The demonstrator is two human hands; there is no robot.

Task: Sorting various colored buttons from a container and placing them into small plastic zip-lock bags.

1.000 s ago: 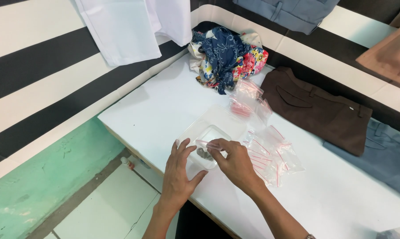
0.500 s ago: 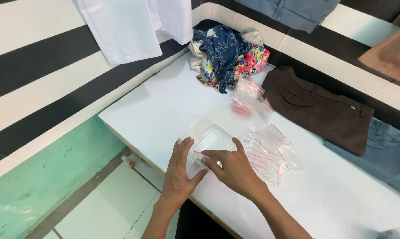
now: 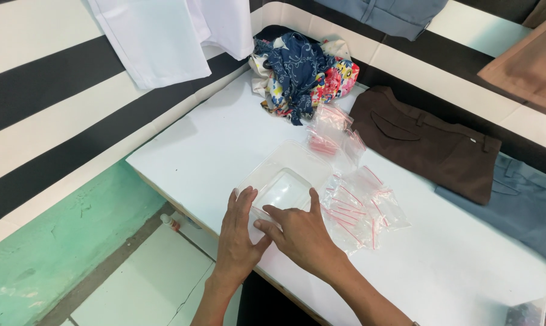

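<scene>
**Clear plastic bag pinned flat at the near edge of the bench**

Clear plastic bag [image 3: 282,187] sits at the near-left part of the white bench [image 3: 212,145], and both hands are on it. Starting from the left: the left hand [image 3: 237,241] lies palm down, fingers [image 3: 240,202] straight and close together, pressing the bag's near-left corner flat, clamped on nothing. Just beside it, touching at the thumb, the right hand [image 3: 300,232] spreads over the near edge of the bag, thumb pointing left along it, forefinger up the right side; those fingers are apart and pressing, not pinching.

The bag looks feather-light, thin and limp, glossy enough to slide on the smooth bench, so it would crumple rather than break. My read: the near edge or a corner is where to take hold, pinched between thumb and forefinger, while the other palm keeps it from skating away.

Moving right, a loose heap of small zip bags with red seal lines [image 3: 360,208] lies touching the bag's right side, with a few more pinkish ones [image 3: 330,136] farther back. At the far edge a bundle of patterned cloth [image 3: 303,75], then brown trousers [image 3: 424,142] to the right, and grey-blue trousers [image 3: 520,208] beyond them.
</scene>
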